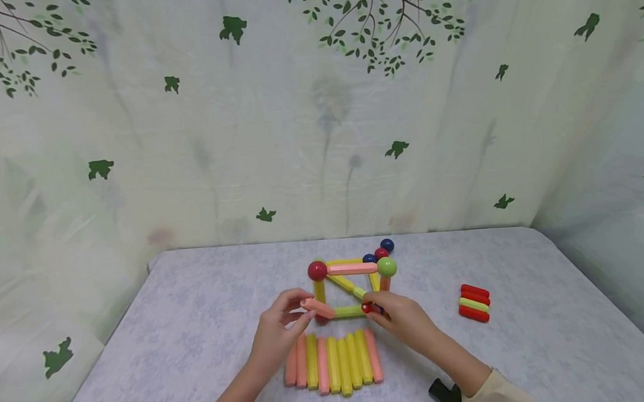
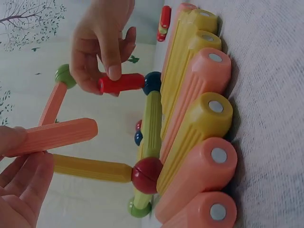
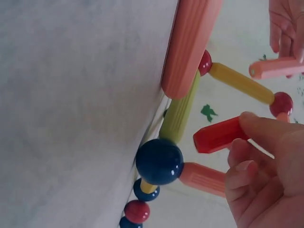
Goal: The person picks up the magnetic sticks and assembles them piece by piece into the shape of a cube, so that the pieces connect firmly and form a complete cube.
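Note:
Between the thumb and fingers of the left hand point(image 1: 279, 331) is a pink stick point(image 2: 61, 136), held at the near left corner of a frame of sticks and balls. The right hand point(image 1: 403, 319) pinches a short red stick point(image 3: 218, 135) beside the frame's near right corner, close to a dark blue ball point(image 3: 159, 161). A green stick point(image 2: 152, 123) joins that ball to a red ball point(image 2: 147, 175) along the bottom. On top, a pink stick point(image 1: 352, 268) spans a red ball point(image 1: 317, 271) and a green ball point(image 1: 387, 266).
A row of yellow and pink sticks point(image 1: 334, 365) lies in front of the frame. Short red and green sticks point(image 1: 474, 303) lie to the right. Loose blue and red balls point(image 1: 387, 245) rest behind the frame. A patterned curtain hangs behind the table point(image 1: 195, 295).

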Demonstrator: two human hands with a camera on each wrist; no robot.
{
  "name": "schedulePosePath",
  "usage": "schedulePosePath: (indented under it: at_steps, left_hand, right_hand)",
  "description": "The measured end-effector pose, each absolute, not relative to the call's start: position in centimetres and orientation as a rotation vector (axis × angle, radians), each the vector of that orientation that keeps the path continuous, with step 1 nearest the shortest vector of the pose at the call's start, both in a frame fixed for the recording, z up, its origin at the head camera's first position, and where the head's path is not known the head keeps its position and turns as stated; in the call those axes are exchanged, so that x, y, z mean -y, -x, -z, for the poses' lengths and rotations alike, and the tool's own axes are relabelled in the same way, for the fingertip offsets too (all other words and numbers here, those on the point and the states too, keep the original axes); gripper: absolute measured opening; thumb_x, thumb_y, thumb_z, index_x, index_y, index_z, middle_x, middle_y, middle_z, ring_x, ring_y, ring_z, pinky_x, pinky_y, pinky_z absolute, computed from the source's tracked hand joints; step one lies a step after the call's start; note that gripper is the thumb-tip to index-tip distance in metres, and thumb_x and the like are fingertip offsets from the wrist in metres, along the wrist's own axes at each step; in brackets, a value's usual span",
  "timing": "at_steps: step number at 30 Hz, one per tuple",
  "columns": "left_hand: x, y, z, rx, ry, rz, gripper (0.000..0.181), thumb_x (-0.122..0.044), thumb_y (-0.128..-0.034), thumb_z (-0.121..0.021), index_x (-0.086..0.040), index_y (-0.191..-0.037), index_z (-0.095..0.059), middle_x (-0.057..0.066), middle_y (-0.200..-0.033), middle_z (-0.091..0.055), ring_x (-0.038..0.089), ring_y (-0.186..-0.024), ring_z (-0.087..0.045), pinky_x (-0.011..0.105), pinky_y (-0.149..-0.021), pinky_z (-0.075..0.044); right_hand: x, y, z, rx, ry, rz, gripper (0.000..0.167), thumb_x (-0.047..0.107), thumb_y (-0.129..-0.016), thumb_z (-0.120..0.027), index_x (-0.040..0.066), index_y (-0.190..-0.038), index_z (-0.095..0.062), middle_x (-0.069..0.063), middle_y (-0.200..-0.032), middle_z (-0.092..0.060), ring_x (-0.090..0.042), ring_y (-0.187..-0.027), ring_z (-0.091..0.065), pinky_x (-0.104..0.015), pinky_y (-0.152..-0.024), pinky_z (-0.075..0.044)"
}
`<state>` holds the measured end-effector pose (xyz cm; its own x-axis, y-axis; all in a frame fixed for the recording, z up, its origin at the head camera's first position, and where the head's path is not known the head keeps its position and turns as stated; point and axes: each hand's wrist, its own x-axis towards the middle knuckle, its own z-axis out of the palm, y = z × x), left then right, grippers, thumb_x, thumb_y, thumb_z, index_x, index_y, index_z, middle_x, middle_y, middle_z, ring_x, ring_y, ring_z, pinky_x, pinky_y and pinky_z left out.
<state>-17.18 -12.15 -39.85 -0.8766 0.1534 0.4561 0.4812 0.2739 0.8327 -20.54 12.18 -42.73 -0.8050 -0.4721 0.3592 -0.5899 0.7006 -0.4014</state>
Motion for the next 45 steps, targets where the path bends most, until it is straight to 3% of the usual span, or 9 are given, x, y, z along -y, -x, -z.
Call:
schedulePosePath:
  at_steps: [5,9,21,26,31,34,38,45]
  left_hand:
    - [11.3,18.2,41.1,2.256,0.598,1.699,0.029,-0.004,-0.0808,-0.065,-0.009,-0.108,-0.057,-0.001,-0.100,-0.061,0.016,-0.093,-0.059,0.029,-0.072,-0.050]
    - [10.6,18.9,42.2,2.220,0.643,1.698,0.027,-0.008,-0.0817,-0.065,-0.012,-0.107,-0.056,0.000,-0.102,-0.061,0.015,-0.092,-0.059,0.027,-0.072,-0.050]
    - [8.2,18.1,40.7,2.166,0.710,1.673,0.028,0.005,-0.0808,-0.062,-0.002,-0.106,-0.052,0.009,-0.098,-0.059,0.021,-0.085,-0.060,0.031,-0.068,-0.051]
    - [8.2,18.5,41.5,2.167,0.683,1.655,0.031,0.004,-0.0813,-0.062,-0.005,-0.109,-0.055,0.005,-0.099,-0.058,0.019,-0.087,-0.059,0.031,-0.071,-0.051]
    - [8.7,19.3,42.6,2.292,0.726,1.560,0.035,-0.011,-0.0885,-0.057,-0.016,-0.122,-0.053,-0.003,-0.101,-0.052,0.013,-0.070,-0.056,0.023,-0.058,-0.049]
    - [8.7,19.5,42.6,2.460,0.730,1.516,0.032,-0.028,-0.0902,-0.054,-0.019,-0.121,-0.052,-0.005,-0.098,-0.054,0.010,-0.058,-0.051,0.022,-0.050,-0.046]
    - [8.5,19.6,42.5,2.594,0.687,1.460,0.027,-0.035,-0.0874,-0.057,-0.018,-0.109,-0.057,-0.007,-0.094,-0.057,0.009,-0.065,-0.050,0.023,-0.057,-0.047]
    - [7.9,19.9,42.3,2.572,0.635,1.476,0.020,-0.021,-0.0836,-0.065,-0.015,-0.103,-0.064,-0.004,-0.097,-0.057,0.013,-0.077,-0.052,0.023,-0.065,-0.047]
  right_hand:
    - [-11.4,21.3,43.0,2.672,-0.854,-0.605,0.021,0.014,-0.081,-0.067,0.013,-0.101,-0.061,0.005,-0.092,-0.063,-0.009,-0.079,-0.056,-0.024,-0.071,-0.049]
    - [-11.2,21.5,43.1,2.666,-0.844,-0.592,0.020,0.014,-0.082,-0.066,0.013,-0.101,-0.060,0.005,-0.090,-0.062,-0.008,-0.076,-0.055,-0.023,-0.070,-0.049]
    - [-11.3,21.5,43.0,2.720,-0.821,-0.661,0.023,0.015,-0.082,-0.066,0.011,-0.104,-0.060,0.004,-0.092,-0.062,-0.008,-0.077,-0.054,-0.025,-0.071,-0.049]
    - [-11.3,21.7,43.2,2.710,-0.824,-0.665,0.020,0.016,-0.082,-0.066,0.011,-0.101,-0.061,0.004,-0.090,-0.062,-0.007,-0.075,-0.054,-0.024,-0.070,-0.049]
    - [-11.4,21.7,43.3,2.710,-0.815,-0.696,0.019,0.015,-0.082,-0.066,0.011,-0.100,-0.061,0.003,-0.091,-0.062,-0.008,-0.077,-0.055,-0.025,-0.072,-0.049]
    - [-11.5,21.7,43.3,2.752,-0.789,-0.763,0.020,0.015,-0.083,-0.065,0.011,-0.103,-0.061,0.004,-0.091,-0.062,-0.008,-0.075,-0.054,-0.024,-0.071,-0.049]
    - [-11.6,21.8,43.4,2.797,-0.768,-0.927,0.021,0.014,-0.085,-0.062,0.009,-0.106,-0.060,0.005,-0.089,-0.060,-0.007,-0.071,-0.051,-0.020,-0.066,-0.047]
    - [-11.5,21.8,43.7,2.774,-0.803,-1.334,0.024,0.007,-0.088,-0.057,0.009,-0.112,-0.055,-0.005,-0.096,-0.061,-0.013,-0.073,-0.060,-0.020,-0.061,-0.050]
